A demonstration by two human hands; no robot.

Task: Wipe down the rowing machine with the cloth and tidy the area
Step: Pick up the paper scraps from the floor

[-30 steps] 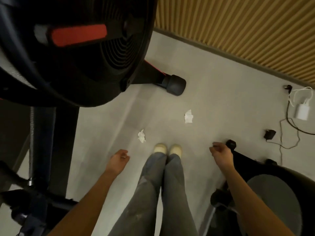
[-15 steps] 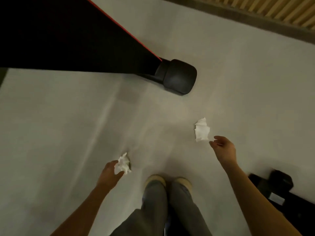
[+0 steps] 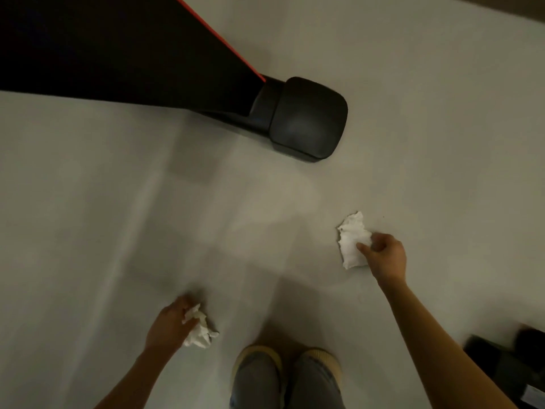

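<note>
grey floor (image 3: pixel 427 128) | tan shoes (image 3: pixel 259 361) side by side | black object (image 3: pixel 507 358) lower right

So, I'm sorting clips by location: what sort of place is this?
Probably a gym or home workout room: a rowing machine frame with a black end cap stands on a grey floor; more dark equipment sits lower right. The left hand grips the left tissue, the right hand the right tissue.

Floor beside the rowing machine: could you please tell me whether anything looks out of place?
Two crumpled white wads litter the floor. The left hand grips the near wad, the right hand pinches the far wad.
</note>
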